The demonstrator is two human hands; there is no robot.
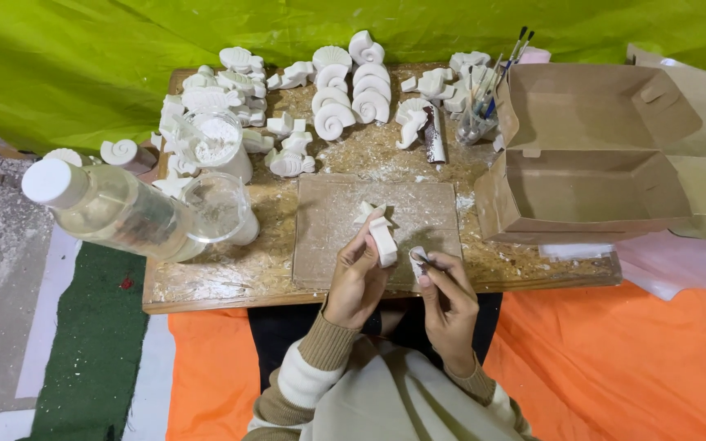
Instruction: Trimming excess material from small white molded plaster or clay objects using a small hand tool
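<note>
1. Your left hand [356,273] has its grip closed around a small white plaster casting [382,237], elongated and pale. You hold it just above the flat brown cardboard sheet [328,237], so crumbs would fall there rather than onto your lap.
2. Your right hand [449,298] is clenched on a small whitish piece [417,261], pinched between thumb and fingertips. Whether this is a tool, sandpaper or a plaster scrap cannot be told. It sits just beside the casting, the two hands close together, near the front edge of the low wooden table [206,286].
3. A second small white fragment [367,211] lies on the cardboard sheet just beyond the held casting.
4. At the back of the table, rows of white plaster shell and seahorse castings [353,98] stand out of the way of your hands.
5. To your left: a clear plastic bottle with white cap [112,208], lying tilted, and a clear plastic cup [218,208] just beside it.
6. To your right: an open brown cardboard box [598,155], and a clear jar of paintbrushes [480,114] near it.
7. White dust and chips are scattered over the table surface.
</note>
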